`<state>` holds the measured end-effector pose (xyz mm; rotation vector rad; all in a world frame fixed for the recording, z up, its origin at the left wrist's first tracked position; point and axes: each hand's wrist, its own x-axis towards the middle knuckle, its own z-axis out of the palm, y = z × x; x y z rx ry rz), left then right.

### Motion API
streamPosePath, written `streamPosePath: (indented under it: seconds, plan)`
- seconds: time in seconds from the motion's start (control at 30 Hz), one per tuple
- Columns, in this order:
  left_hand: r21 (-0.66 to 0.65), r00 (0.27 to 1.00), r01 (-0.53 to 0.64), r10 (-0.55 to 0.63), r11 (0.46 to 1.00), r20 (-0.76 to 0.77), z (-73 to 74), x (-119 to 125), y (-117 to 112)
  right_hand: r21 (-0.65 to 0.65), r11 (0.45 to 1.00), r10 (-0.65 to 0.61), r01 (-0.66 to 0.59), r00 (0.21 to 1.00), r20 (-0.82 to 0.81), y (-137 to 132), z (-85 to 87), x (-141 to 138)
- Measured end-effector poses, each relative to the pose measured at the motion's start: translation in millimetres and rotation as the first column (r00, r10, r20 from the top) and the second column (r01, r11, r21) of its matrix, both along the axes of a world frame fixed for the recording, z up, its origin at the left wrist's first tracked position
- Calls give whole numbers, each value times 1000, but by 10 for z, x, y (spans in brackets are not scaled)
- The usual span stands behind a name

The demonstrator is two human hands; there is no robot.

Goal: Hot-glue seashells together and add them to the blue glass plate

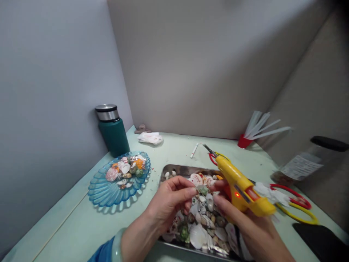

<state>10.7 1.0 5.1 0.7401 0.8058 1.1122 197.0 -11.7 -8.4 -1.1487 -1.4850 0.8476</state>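
**Green shell (202, 189) at left hand (168, 196), glue gun (231, 171) in right hand (251, 222)**

Pale green table (65, 227) in a corner of plain grey walls (207, 72). At left, a scalloped blue plate (103, 190) of shells, with a dark green bottle (114, 137) just behind; at far right, a red cup (244, 141) of white sticks (256, 125). Near the middle, under both hands, a metal tray (188, 169) heaped with shells.

Between the hands, above the tray: the green shell, touching the left fingertips, near the right thumb and forefinger.

Left hand angled in from lower left, thumb and forefinger pinching the shell. Right hand from lower right, closed about the yellow glue gun, grip partly hidden; thumb and forefinger parted.
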Motion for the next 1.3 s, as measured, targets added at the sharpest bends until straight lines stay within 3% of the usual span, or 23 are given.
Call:
streamPosePath:
  seconds: [0.23, 0.53, 0.67, 0.77, 0.83, 0.9, 0.97, 1.03, 1.1, 1.2, 1.3]
  plan:
    - [-8, 991, 119, -118, 993, 65, -67, 199, -88, -174, 982, 9, -70, 945, -328, -48, 62, -222]
    - [-26, 992, 120, -119, 992, 52, -108, 312, -105, -187, 978, 5, -88, 914, -405, -98, 104, -197]
    - [18, 984, 147, -145, 989, -108, -41, 270, -100, -199, 975, 2, -96, 904, -426, -86, 69, -162]
    - [119, 920, 160, -104, 980, -379, 66, 145, -14, -215, 972, -10, -95, 897, -443, -56, 70, -143]
    - [213, 808, 155, 0, 965, -589, 107, 55, 73, -226, 971, -36, -77, 889, -457, -27, 73, -135]
    - [348, 565, 236, 164, 907, -809, 94, -8, 148, -250, 966, -71, -57, 877, -475, 0, 71, -129]
    - [402, 320, 392, 287, 827, -903, 35, -31, 189, -270, 962, -93, -48, 868, -488, 16, 67, -126]
    - [362, 137, 558, 347, 747, -928, -43, -23, 201, -282, 958, -101, -46, 868, -485, 20, 64, -125]
    - [277, -9, 647, 371, 710, -929, -111, -4, 200, -287, 957, -101, -43, 878, -468, 17, 60, -125]
    - [186, -135, 672, 366, 717, -921, -168, 14, 203, -307, 950, -95, -49, 894, -438, 10, 53, -125]
    - [168, -143, 676, 351, 717, -925, -176, 17, 208, -348, 935, -91, -64, 906, -412, 4, 51, -122]
